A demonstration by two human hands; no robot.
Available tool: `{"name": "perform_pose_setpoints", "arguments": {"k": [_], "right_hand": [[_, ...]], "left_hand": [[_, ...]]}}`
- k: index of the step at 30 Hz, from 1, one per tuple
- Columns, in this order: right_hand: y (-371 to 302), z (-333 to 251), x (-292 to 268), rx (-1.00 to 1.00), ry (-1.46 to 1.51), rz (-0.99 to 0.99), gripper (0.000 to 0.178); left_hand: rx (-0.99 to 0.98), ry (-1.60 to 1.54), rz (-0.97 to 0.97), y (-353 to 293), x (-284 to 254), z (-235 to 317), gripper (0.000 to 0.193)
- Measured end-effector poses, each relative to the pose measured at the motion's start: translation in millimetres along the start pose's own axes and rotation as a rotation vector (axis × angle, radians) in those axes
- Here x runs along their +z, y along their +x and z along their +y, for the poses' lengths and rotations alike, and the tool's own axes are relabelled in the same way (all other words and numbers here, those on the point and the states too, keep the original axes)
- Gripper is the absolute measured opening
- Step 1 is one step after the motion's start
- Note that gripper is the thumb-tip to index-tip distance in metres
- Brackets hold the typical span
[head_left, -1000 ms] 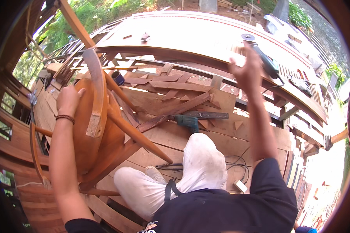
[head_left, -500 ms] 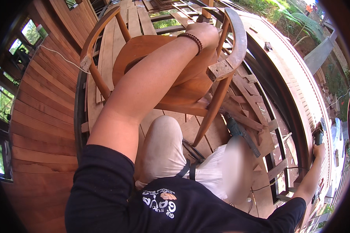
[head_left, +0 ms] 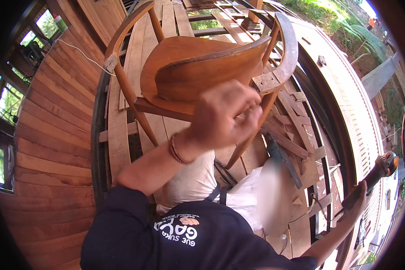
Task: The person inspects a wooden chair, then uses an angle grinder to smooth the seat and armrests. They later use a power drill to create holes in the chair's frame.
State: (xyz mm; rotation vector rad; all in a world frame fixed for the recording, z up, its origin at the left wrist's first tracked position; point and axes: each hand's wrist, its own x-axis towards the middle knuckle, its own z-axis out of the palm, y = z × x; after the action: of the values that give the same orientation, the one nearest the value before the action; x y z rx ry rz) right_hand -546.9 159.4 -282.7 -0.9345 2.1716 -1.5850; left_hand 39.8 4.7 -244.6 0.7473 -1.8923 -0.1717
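A brown wooden chair (head_left: 202, 74) with a curved back panel stands in front of me. Its armrests curve round to bare cut ends, and the right armrest (head_left: 288, 58) has small holes in its end. Between me and the chair, my left hand (head_left: 227, 117) is raised with curled fingers, slightly blurred by motion and apart from the back panel. Whatever it may hold is hidden. A beaded bracelet (head_left: 181, 149) circles that wrist. Far out to the right, my right hand (head_left: 359, 198) is wrapped round the body of an angle grinder (head_left: 378, 173), whose head points away from me.
A green power tool (head_left: 281, 162) lies on the boards beside my knee, near wood offcuts (head_left: 288, 144). Plank walling (head_left: 54, 139) rises at the left, with a white cable (head_left: 83, 56) across it. Corrugated sheeting (head_left: 346, 90) runs along the right. The plank floor has open gaps.
My left hand has come off the chair and back toward me. The right hand has lifted the angle grinder, now more fully in view. The chair sits slightly farther right in the picture.
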Motion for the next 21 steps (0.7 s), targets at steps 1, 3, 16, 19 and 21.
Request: {"name": "perform_pose_setpoints", "arguments": {"k": [1,3,16,19,21], "right_hand": [[-26,-4,21,-0.013,0.132,-0.128,0.062],[-92,-15,73,-0.101,0.382,-0.341,0.068],[-257,-4,221,0.276,0.86,-0.937,0.084],[-270,-9,227,0.28,0.793,-0.764,0.084],[-282,-5,231,0.261,0.811,-0.592,0.082]], "left_hand": [[-0.098,-0.156,-0.102,-17,15,11,0.027],[-0.259,-0.429,-0.284,-36,59,32,0.036],[-0.534,-1.376,-0.682,-100,128,50,0.073],[-0.438,-1.148,-0.693,-98,119,51,0.069],[-0.427,-1.207,-0.765,-103,130,46,0.068]]}}
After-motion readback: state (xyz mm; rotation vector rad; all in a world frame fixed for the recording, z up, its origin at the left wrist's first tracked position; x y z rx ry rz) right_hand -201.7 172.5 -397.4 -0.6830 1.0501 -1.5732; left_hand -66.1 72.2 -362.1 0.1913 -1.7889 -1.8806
